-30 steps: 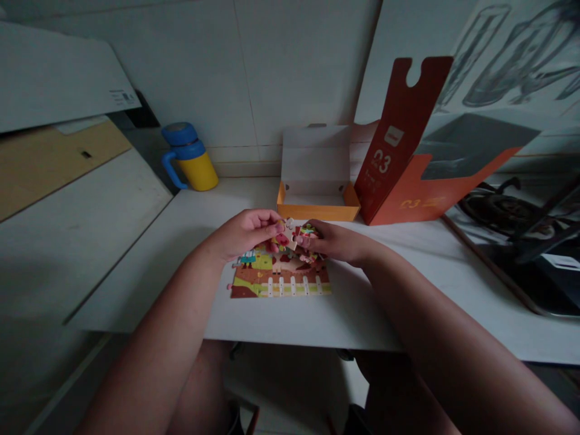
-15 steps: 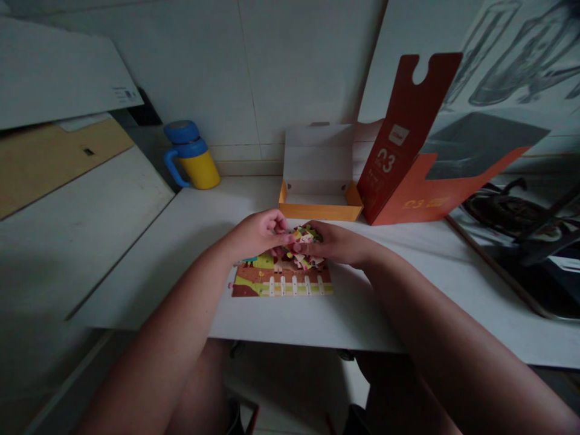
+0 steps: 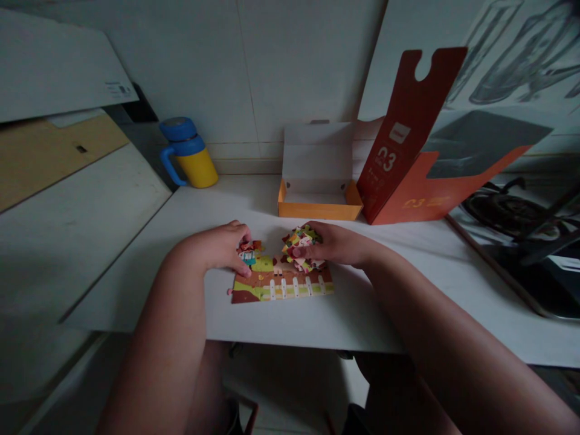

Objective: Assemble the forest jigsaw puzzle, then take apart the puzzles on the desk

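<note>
A partly joined jigsaw puzzle (image 3: 290, 289) with a white fence and brown ground lies flat on the white table. My right hand (image 3: 333, 244) grips a bunch of loose jigsaw pieces (image 3: 302, 246) above the puzzle's right upper side. Over its left upper corner, my left hand (image 3: 229, 246) has thumb and fingers closed around a jigsaw piece (image 3: 248, 252) with teal, white and reddish print. Whether that piece touches the joined part I cannot tell.
Behind the puzzle stands an open orange box (image 3: 319, 209) with its lid up. A tall red-orange carton (image 3: 408, 181) is to its right, and a blue and yellow jug (image 3: 193, 157) at the back left. A dark tray (image 3: 534, 272) lies far right.
My left hand has moved left, away from the bunch in my right hand, to the puzzle's left upper corner with a jigsaw piece. My right hand has hardly moved.
</note>
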The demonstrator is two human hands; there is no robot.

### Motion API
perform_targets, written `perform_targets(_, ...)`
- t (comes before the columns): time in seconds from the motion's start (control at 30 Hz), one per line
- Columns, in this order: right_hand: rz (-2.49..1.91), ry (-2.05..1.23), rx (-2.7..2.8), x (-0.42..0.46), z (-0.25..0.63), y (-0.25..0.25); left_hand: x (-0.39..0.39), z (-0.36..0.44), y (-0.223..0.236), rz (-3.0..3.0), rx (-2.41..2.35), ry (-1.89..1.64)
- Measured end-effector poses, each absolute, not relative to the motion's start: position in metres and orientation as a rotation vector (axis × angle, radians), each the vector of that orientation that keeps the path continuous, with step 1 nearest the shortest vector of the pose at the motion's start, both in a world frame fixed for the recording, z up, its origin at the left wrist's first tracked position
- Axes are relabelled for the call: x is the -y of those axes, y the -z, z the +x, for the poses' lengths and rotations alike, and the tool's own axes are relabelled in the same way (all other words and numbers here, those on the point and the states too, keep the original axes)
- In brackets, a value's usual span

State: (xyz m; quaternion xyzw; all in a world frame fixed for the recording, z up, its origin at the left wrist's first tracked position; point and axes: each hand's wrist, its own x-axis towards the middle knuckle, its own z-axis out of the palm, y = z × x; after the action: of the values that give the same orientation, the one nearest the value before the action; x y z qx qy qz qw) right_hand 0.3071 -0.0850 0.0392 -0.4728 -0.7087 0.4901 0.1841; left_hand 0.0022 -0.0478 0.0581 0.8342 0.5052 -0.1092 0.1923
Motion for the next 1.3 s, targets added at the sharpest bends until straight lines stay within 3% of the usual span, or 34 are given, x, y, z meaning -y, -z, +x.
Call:
perform_targets(0.27,-1.384,-1.398,1.985,0.086,0.305,-0.040,0.056,0.006,-0.056,2.256,-1.512,0.313)
perform_targets(0.53,-1.383,-1.379,2.020,0.083,0.306,-0.037,0.059,0.003,-0.059,2.232,-1.247,-0.054)
perform_targets(0.77,-1.314,-1.421,2.024,0.083,0.307,-0.034,0.063,0.007,-0.056,2.120,-1.131,0.247)
perform_targets(1.3,-1.375,-1.385,2.047,0.086,0.305,-0.041,0.082,0.020,-0.058,2.322,-1.417,0.341)
